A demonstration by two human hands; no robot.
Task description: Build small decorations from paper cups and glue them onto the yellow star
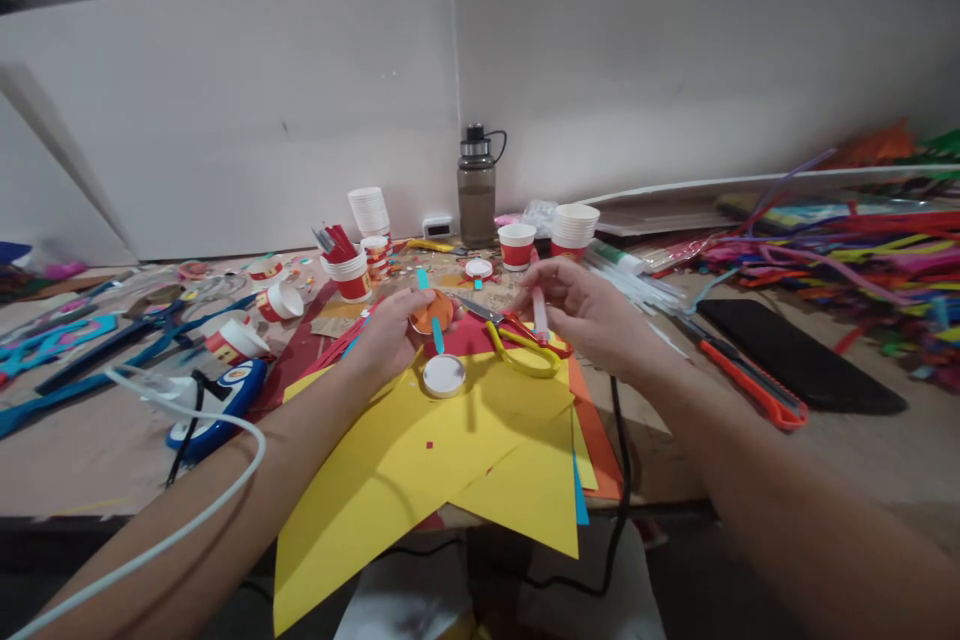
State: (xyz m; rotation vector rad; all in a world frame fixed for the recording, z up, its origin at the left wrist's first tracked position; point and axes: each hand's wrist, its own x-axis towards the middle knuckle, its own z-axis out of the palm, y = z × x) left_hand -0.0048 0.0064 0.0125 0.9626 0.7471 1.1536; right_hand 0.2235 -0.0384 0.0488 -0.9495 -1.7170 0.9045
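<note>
My left hand (397, 335) is closed round an orange disc (424, 316) over the yellow paper. A narrow blue strip (438, 334) runs across the disc and sticks out above and below. My right hand (574, 305) pinches a slim pinkish-white tube (539, 312), held nearly upright; its exact kind is unclear. Between the hands lie scissors with yellow handles (517, 360), with something red beside them. A small white round lid (444, 376) rests on the yellow paper (420, 480) just below my left hand.
Behind stand a dark bottle (477, 190), a red-and-white paper cup (517, 247) and a cup of red sticks (348, 276). At right lie an orange cutter knife (757, 385), a black phone (799, 355) and colourful pipe cleaners (840, 265). A white cable (251, 465) crosses my left forearm.
</note>
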